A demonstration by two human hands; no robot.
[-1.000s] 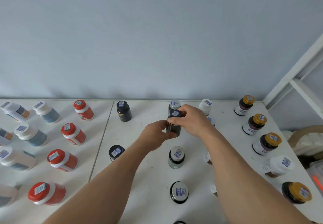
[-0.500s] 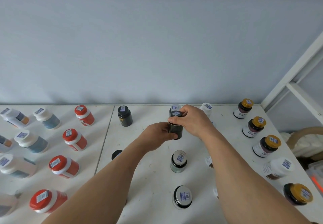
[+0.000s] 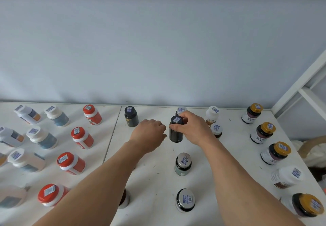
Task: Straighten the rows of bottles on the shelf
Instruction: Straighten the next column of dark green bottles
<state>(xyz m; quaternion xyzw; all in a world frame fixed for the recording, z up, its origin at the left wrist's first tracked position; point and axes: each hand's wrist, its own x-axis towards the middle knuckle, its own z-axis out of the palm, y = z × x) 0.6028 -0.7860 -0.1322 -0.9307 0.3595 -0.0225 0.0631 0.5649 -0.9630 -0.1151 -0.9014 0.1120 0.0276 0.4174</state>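
A dark bottle with a black cap (image 3: pixel 175 134) stands upright on the white shelf (image 3: pixel 155 176), in the middle column. My right hand (image 3: pixel 193 128) grips it from the right, fingers curled round its neck and cap. My left hand (image 3: pixel 148 134) hovers just left of the bottle with loosely curled fingers and holds nothing. Behind the bottle stands a silver-capped bottle (image 3: pixel 181 110), partly hidden. In front of it, in the same column, stand a grey-capped bottle (image 3: pixel 183 164) and another one (image 3: pixel 185 200).
A black bottle (image 3: pixel 131 116) stands at the back left of the hands. White bottles (image 3: pixel 212 115) sit right of my right hand, and gold-capped bottles (image 3: pixel 264 132) line the right edge. Red-capped bottles (image 3: pixel 82 137) and white-capped ones (image 3: pixel 41 135) fill the left panel. A white frame (image 3: pixel 299 88) rises at right.
My left hand has let go of the dark bottle and drawn a little to the left. My right hand still holds the bottle, now standing on the shelf.
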